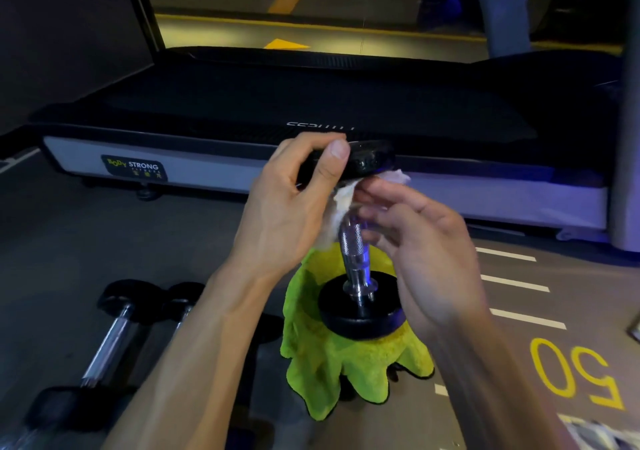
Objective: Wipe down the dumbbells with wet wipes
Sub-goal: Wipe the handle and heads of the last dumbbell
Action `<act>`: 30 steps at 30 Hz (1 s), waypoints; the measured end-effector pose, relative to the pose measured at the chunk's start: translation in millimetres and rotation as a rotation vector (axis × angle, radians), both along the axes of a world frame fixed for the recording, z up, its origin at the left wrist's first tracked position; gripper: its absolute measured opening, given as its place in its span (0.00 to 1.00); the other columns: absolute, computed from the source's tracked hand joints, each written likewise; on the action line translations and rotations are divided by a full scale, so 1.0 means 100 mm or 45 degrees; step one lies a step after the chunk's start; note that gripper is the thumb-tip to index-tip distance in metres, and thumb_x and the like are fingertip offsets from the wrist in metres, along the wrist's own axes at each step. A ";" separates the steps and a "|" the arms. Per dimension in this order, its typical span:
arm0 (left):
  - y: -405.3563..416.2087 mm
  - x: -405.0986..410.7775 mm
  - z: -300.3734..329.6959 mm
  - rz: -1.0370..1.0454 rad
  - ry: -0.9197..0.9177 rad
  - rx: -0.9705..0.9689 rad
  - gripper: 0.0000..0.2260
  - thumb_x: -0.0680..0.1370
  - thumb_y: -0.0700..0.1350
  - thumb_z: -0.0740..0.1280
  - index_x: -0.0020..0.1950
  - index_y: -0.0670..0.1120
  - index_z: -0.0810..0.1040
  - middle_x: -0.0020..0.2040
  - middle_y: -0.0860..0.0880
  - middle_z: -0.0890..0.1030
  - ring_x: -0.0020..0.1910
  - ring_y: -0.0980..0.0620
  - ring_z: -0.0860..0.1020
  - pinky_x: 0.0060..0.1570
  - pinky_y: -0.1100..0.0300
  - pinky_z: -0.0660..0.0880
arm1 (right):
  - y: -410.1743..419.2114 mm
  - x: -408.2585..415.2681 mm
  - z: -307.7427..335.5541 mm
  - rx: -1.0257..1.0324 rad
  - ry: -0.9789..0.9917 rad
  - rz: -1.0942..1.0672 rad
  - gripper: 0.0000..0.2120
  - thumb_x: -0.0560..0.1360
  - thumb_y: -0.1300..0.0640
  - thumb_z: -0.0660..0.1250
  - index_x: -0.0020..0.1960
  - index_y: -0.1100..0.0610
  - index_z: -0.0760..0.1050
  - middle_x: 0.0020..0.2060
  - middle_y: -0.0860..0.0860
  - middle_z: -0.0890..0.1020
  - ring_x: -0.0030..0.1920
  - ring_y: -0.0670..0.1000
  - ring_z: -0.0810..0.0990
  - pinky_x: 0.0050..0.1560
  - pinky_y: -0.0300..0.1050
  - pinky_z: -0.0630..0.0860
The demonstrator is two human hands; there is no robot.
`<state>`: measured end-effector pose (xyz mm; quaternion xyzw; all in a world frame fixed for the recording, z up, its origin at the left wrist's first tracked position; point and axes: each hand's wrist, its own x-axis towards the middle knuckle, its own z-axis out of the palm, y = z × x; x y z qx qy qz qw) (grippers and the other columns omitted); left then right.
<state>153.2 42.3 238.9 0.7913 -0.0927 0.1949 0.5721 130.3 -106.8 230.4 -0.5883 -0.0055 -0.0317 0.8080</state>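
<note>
Upright dumbbell [356, 259], knurled chrome handle, on fuzzy green cloth [346, 363]. Left hand [294, 203] grips top disc; right hand [415, 241] blurred, fingers holding crumpled white wipe [341, 200] at 12 o'clock.

Background: a black treadmill [311, 103] with a grey side rail bearing a "BODY STRONG" label [134, 166], a lime-green cloth [346, 363], and a grey floor [519, 345] painted with white stripes [512, 283] and a yellow "50" [575, 373].

Dim indoor scene with mixed coloured light.
Violet-blue glare struck the chrome dumbbell handle [353, 248]; the right hand [426, 255] was motion-blurred; straight lines bowed at the frame edges; the lower corners fell into soft shadow.
</note>
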 end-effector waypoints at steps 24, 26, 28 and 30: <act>-0.02 0.01 0.03 -0.108 0.041 -0.137 0.12 0.84 0.55 0.64 0.63 0.53 0.82 0.59 0.47 0.82 0.54 0.58 0.83 0.49 0.68 0.76 | 0.17 0.40 -0.22 -0.169 -0.065 0.221 0.20 0.85 0.46 0.56 0.47 0.55 0.81 0.42 0.55 0.85 0.45 0.52 0.82 0.52 0.55 0.79; -0.02 0.01 0.02 -0.083 0.017 -0.113 0.11 0.85 0.54 0.64 0.62 0.54 0.82 0.59 0.49 0.82 0.56 0.61 0.81 0.53 0.70 0.74 | 0.22 0.31 -0.21 -0.543 -0.206 0.100 0.13 0.86 0.49 0.57 0.55 0.54 0.77 0.46 0.48 0.85 0.47 0.43 0.83 0.46 0.39 0.77; -0.06 0.00 0.03 -0.071 -0.016 -0.049 0.09 0.84 0.55 0.64 0.60 0.58 0.81 0.59 0.53 0.82 0.58 0.63 0.79 0.56 0.71 0.72 | 0.33 0.23 -0.24 -0.778 -0.325 -0.069 0.09 0.84 0.50 0.60 0.63 0.50 0.70 0.51 0.46 0.84 0.51 0.45 0.82 0.48 0.42 0.77; -0.10 0.00 0.04 -0.089 -0.020 -0.042 0.08 0.84 0.55 0.64 0.60 0.59 0.81 0.59 0.55 0.81 0.59 0.63 0.79 0.58 0.70 0.72 | 0.41 0.21 -0.29 -0.848 -0.400 -0.260 0.11 0.82 0.50 0.63 0.63 0.49 0.67 0.51 0.46 0.83 0.51 0.48 0.83 0.48 0.47 0.78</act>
